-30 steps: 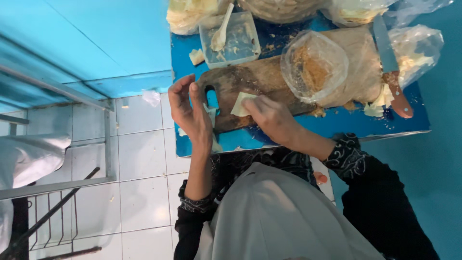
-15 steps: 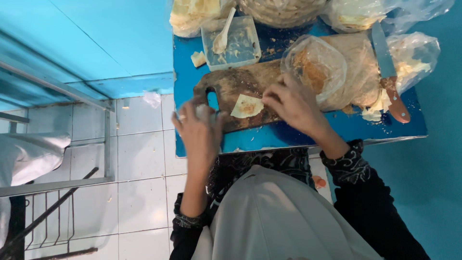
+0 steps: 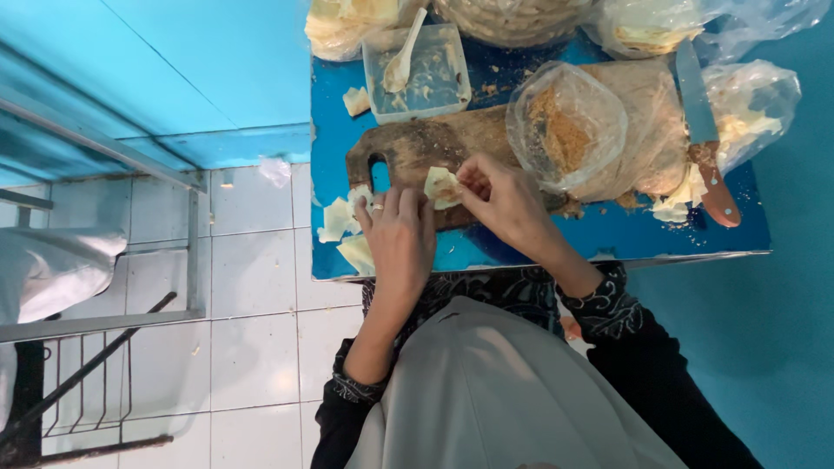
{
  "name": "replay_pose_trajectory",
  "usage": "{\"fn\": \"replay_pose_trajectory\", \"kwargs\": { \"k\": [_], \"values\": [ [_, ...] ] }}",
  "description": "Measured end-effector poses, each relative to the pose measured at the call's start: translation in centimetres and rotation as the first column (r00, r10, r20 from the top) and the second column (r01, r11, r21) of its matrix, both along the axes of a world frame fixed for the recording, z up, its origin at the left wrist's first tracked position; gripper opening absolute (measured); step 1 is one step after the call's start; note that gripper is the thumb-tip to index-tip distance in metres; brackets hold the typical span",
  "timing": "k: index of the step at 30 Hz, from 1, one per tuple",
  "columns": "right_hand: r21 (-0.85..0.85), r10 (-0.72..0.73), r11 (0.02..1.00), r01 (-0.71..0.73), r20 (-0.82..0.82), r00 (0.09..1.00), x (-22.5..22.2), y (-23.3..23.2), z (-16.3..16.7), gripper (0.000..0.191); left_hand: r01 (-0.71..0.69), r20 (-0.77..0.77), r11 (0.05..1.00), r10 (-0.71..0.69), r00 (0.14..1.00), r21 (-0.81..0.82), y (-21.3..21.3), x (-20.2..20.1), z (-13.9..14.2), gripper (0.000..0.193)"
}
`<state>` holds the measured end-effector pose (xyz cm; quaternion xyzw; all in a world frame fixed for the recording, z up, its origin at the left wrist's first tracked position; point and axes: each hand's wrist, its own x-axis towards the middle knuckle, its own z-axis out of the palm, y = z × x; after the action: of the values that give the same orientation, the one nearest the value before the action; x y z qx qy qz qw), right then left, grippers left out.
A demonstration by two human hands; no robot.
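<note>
A pale square dough wrapper (image 3: 440, 186) with a bit of filling lies on the dark wooden cutting board (image 3: 434, 143). My right hand (image 3: 508, 204) pinches the wrapper's right edge with fingertips. My left hand (image 3: 400, 234), a ring on one finger, rests at the board's near edge with its fingertips touching the wrapper's left side. Loose wrapper pieces (image 3: 340, 219) lie on the blue table (image 3: 608, 234) left of my left hand.
A clear bag of brown crumbly filling (image 3: 566, 130) sits on the board's right part. A knife with a reddish handle (image 3: 705, 139) lies to its right. A clear tub with a spoon (image 3: 415, 62) and bags of wrappers stand at the back. White tiled floor (image 3: 243, 287) is to the left.
My left hand moved from the table's near edge up to the board, and both hands now meet at the wrapper. The right hand shifted left onto it.
</note>
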<state>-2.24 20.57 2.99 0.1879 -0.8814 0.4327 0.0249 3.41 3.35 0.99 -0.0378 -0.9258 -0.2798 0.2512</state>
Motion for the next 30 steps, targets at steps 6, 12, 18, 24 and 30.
{"fn": "replay_pose_trajectory", "kwargs": {
  "k": [6, 12, 18, 24, 30],
  "values": [
    [-0.106, 0.017, 0.994, -0.014, 0.030, 0.999, 0.3, 0.2, -0.4, 0.017, 0.079, -0.076, 0.991, -0.071, 0.995, 0.107, 0.0, -0.5, -0.5, 0.008],
    [-0.039, 0.116, 0.991, -0.124, -0.179, 0.977, 0.4, 0.5, -0.4, 0.013, 0.084, -0.105, 0.994, -0.076, 0.992, 0.072, 0.7, -0.8, -0.9, 0.010],
    [0.069, 0.185, 0.983, -0.172, -0.294, 0.938, 0.5, 0.7, -0.5, 0.017, 0.019, -0.051, 0.988, -0.027, 0.998, -0.152, 0.8, -0.9, -0.6, 0.005],
    [0.215, 0.320, 0.939, -0.270, -0.251, 0.914, 0.3, 2.0, 0.8, 0.026, 0.126, -0.176, 0.949, -0.182, 0.967, -0.290, -1.1, -0.3, -0.1, 0.019],
    [0.262, 0.397, 0.912, -0.315, -0.378, 0.836, -1.8, 1.9, 1.6, 0.018, 0.224, -0.092, 0.968, -0.235, 0.968, -0.109, -1.9, -2.7, -1.0, 0.014]
  ]
}}
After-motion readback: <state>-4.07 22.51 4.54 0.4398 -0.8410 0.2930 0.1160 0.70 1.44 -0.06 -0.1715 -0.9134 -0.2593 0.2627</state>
